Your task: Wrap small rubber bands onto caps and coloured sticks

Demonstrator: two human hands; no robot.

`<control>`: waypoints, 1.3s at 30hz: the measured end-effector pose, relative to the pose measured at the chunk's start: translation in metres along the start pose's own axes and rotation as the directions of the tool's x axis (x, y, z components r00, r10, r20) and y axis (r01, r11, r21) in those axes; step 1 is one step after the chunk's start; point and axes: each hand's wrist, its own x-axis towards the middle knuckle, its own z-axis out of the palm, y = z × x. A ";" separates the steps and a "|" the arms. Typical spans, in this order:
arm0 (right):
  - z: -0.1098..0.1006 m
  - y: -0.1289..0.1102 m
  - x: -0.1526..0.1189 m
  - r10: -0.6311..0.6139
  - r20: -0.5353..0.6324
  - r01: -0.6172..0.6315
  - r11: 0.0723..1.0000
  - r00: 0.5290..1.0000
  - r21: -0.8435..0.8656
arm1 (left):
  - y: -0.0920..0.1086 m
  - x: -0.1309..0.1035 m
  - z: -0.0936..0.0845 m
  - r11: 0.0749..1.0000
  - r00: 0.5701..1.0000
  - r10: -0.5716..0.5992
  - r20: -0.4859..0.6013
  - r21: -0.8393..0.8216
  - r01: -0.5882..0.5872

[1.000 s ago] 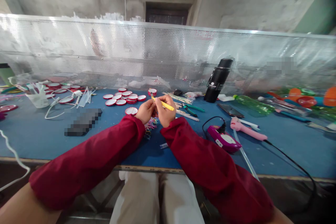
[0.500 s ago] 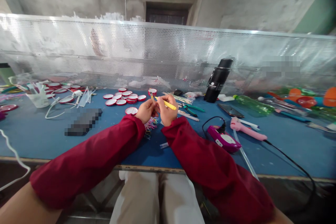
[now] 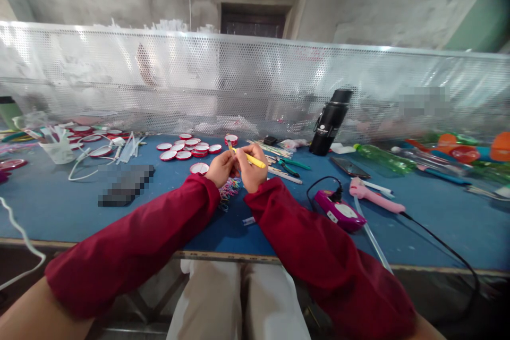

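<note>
Above the middle of the blue table, my right hand (image 3: 252, 169) is closed around a yellow pen-like tool (image 3: 255, 160), its tip pointing left toward my other hand. My left hand (image 3: 221, 168) is pinched shut right beside it, on a small slim piece (image 3: 230, 145) that sticks up from the fingers and is too small to name. The fingertips of both hands nearly meet. Under them lies a heap of thin multicoloured loops (image 3: 229, 191). Just left of my hands are several round, white discs with red rims (image 3: 184, 155).
A black phone (image 3: 126, 186) lies left, near a white cup of sticks (image 3: 58, 152). Green-handled pliers (image 3: 292, 166), a black flask (image 3: 331, 122), a purple power strip (image 3: 339, 211) and a pink glue gun (image 3: 376, 196) are on the right. A perforated metal panel (image 3: 247, 79) stands behind.
The yellow tool and my right hand have shifted very slightly to the left. Both hands keep nearly the same position, and everything on the table stays put.
</note>
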 end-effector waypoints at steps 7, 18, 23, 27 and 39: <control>-0.001 0.000 0.000 -0.020 -0.011 0.020 0.999 1.000 -0.037 | 0.000 -0.001 0.001 1.000 1.000 0.009 0.007 0.008 -0.009; -0.001 0.002 0.001 -0.012 -0.012 0.012 1.000 1.000 -0.018 | 0.002 -0.001 0.001 1.000 1.000 0.006 0.000 0.000 -0.006; -0.001 0.002 0.002 -0.002 -0.006 0.002 1.000 1.000 0.000 | 0.001 0.000 0.001 1.000 1.000 0.008 0.005 -0.008 -0.008; -0.001 0.001 0.001 -0.014 0.000 0.014 1.000 1.000 -0.027 | 0.000 -0.001 0.001 1.000 1.000 0.014 0.001 -0.016 -0.014; -0.001 -0.001 0.002 -0.007 -0.023 0.006 1.000 1.000 -0.013 | 0.002 -0.001 0.001 1.000 1.000 -0.001 0.005 -0.002 0.001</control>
